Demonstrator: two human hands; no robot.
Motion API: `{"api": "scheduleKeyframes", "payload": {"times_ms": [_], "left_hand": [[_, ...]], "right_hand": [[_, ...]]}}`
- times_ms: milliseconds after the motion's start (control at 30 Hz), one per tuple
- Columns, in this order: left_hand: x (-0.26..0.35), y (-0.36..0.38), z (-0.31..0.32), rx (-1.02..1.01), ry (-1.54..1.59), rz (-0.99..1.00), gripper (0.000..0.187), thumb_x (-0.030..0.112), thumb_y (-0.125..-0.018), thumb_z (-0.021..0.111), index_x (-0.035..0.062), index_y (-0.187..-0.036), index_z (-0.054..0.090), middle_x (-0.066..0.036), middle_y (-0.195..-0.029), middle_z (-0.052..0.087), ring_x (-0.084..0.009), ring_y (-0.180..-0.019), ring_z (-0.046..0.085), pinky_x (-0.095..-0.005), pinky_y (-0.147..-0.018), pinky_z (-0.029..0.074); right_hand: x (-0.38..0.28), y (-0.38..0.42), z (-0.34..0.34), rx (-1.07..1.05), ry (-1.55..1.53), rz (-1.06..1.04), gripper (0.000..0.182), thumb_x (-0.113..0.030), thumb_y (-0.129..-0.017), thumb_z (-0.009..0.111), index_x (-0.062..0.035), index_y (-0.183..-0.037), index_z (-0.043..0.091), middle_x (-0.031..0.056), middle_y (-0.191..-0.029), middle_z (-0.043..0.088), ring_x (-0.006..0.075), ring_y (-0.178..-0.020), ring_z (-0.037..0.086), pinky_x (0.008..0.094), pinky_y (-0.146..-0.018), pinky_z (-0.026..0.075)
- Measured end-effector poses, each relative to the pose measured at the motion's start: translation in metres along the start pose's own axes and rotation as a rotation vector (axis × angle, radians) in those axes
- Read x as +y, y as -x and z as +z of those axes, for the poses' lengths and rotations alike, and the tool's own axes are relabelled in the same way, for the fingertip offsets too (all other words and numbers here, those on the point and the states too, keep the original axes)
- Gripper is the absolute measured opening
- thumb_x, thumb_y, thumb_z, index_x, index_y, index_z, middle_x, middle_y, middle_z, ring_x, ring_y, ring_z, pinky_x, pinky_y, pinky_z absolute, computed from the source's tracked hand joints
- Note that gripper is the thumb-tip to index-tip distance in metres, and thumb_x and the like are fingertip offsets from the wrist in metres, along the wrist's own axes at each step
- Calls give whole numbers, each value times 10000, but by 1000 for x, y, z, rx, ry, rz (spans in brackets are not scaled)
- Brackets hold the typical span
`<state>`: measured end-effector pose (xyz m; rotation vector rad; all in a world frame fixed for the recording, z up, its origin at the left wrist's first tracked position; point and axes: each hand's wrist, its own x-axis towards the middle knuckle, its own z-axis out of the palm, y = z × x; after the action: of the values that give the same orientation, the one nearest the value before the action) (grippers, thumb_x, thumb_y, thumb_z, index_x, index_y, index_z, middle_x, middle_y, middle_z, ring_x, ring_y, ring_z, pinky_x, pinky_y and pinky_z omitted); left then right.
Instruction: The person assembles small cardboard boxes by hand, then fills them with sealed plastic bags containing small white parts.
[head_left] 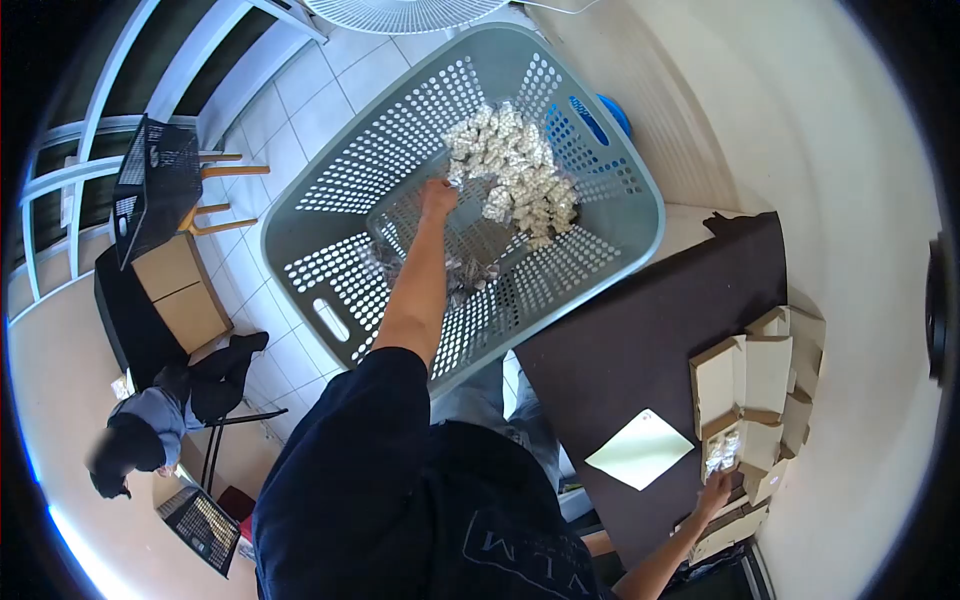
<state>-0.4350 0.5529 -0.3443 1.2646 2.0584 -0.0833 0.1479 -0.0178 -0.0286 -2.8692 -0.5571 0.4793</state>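
My left hand [439, 198] reaches down into a large grey-green plastic basket [345, 165]. Its fingers are closed beside a heap of small clear packets with cream-coloured contents [515, 165]; what they hold is too small to make out. Darker packets [465, 278] lie in the nearer part of the basket. At the right, my right hand [715, 494] has its fingers bent round the near edge of an open small cardboard box [757, 445]. Inside that box is a whitish packet [722, 452], close to the fingertips.
More open cardboard boxes [768, 375] line the dark brown table [625, 350], along with a pale sheet [640, 450]. A white fan [400, 12] stands beyond the basket. Leftward are a black crate on a wooden stool [160, 175] and a person [170, 415] beside another table.
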Motion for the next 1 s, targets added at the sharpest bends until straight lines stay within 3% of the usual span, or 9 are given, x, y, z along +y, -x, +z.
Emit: {"api": "scheduleKeyframes", "payload": {"times_ms": [200,267,367,467,533,567,633,833,1000], "left_hand": [[15,-24,32,267,-69,-98,580,397,-746,758,45,-1191,634,-212,-1264,592,-355,-1232,522,-392,-1061,401],[19,-22,46,420,-162,-76,625,406,-743,764,13,-1206,614,-228,-1270,582,-345,-1237,521,-380,-1072,391],[10,-22,50,402,-212,-60,693,407,-773,743,-24,-1277,545,-225,-1238,602,-362,-1213,542,-409,-1060,407],[-13,-33,49,49,-138,-21,615,415,-786,735,6,-1216,574,-198,-1158,642,-381,-1116,593,-444,-989,456],[-23,-32,47,-3,371,-130,454,232,-810,760,32,-1123,499,-137,-911,623,-223,-788,614,-335,-741,505],[-8,-4,29,2,370,-117,454,232,-810,760,32,-1123,499,-137,-911,623,-223,-788,614,-335,-741,505],[47,89,-35,-85,1066,91,403,88,-828,736,55,-1078,421,-65,-772,542,-115,-642,518,-266,-604,451],[121,274,-110,-209,1111,523,432,-3,-844,694,74,-1117,369,-65,-701,608,-114,-625,559,-256,-557,456],[164,431,-100,-366,1234,735,478,-115,-817,663,75,-1094,322,-84,-662,620,-121,-642,634,-228,-619,499]], "right_hand": [[-20,110,8,-177,-77,246,162,-168,-875,613,-24,-803,599,45,-661,548,108,-562,540,268,-359,417],[-4,133,19,-217,-104,379,131,-145,-866,628,-15,-851,633,51,-693,590,134,-589,588,290,-402,490],[-30,151,21,-303,-97,420,141,-153,-867,629,-17,-890,655,51,-718,612,139,-609,604,283,-412,487],[-35,144,19,-353,-178,337,179,-181,-890,611,-13,-946,639,58,-773,618,155,-657,628,255,-430,471],[-68,133,18,-363,-210,218,188,-183,-900,608,-4,-947,640,70,-782,629,161,-670,638,257,-447,475],[-90,125,16,-376,-227,95,197,-185,-910,604,4,-948,642,81,-791,640,167,-683,648,260,-464,479],[-140,116,23,-352,-350,60,177,-162,-908,612,11,-921,642,84,-788,649,151,-690,638,262,-497,490],[-284,107,28,-473,-754,-370,97,-92,-893,660,2,-913,646,37,-824,636,103,-735,587,231,-623,466],[-344,131,9,-707,-1208,-362,145,-89,-849,734,-27,-910,619,6,-827,635,56,-723,578,203,-581,450]]}}
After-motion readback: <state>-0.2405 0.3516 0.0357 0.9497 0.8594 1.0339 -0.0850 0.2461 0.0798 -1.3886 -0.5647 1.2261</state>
